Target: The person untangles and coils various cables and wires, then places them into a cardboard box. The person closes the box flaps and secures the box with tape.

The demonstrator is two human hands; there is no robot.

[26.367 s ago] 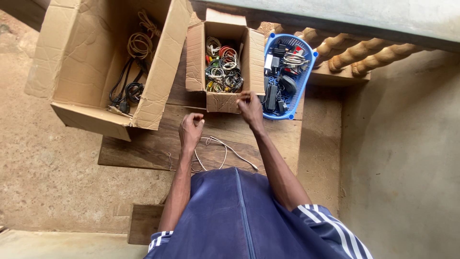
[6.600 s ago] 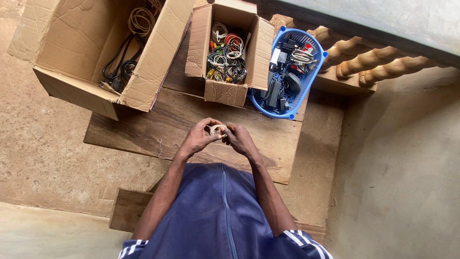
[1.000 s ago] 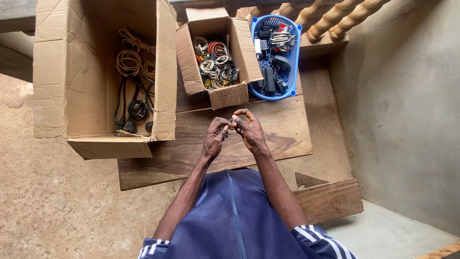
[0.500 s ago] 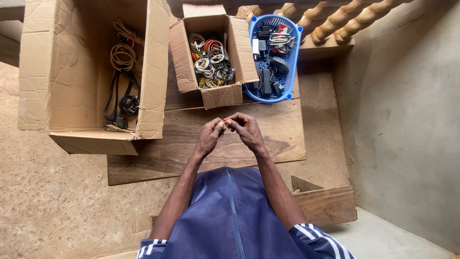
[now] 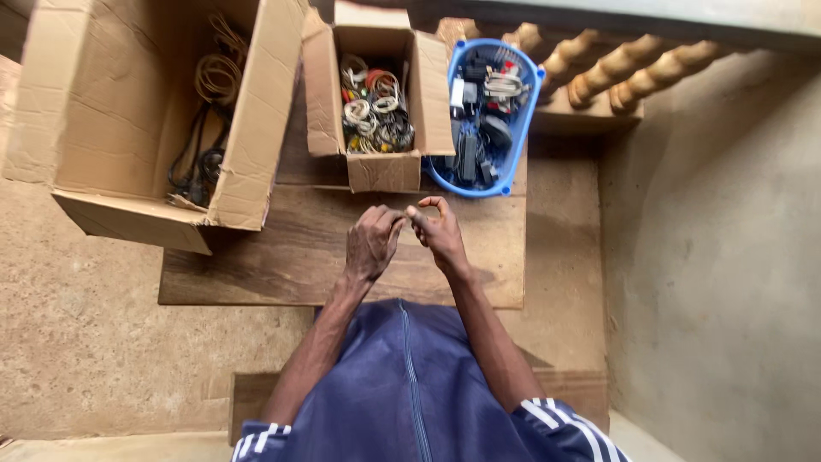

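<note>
While both hands meet above the wooden board [image 5: 282,265], the left hand [image 5: 370,244] and right hand [image 5: 439,231] pinch something too small to make out between curled fingers; beyond, along the board's far edge, stand a small cardboard box [image 5: 376,171] of coiled cables and a blue basket [image 5: 523,120].

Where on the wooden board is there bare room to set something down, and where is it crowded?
The board is bare left of the left hand, below the big box, and right of the right hand, below the blue basket. The small box and basket are crammed with cables and gadgets. What the hands pinch is too small to tell.
</note>
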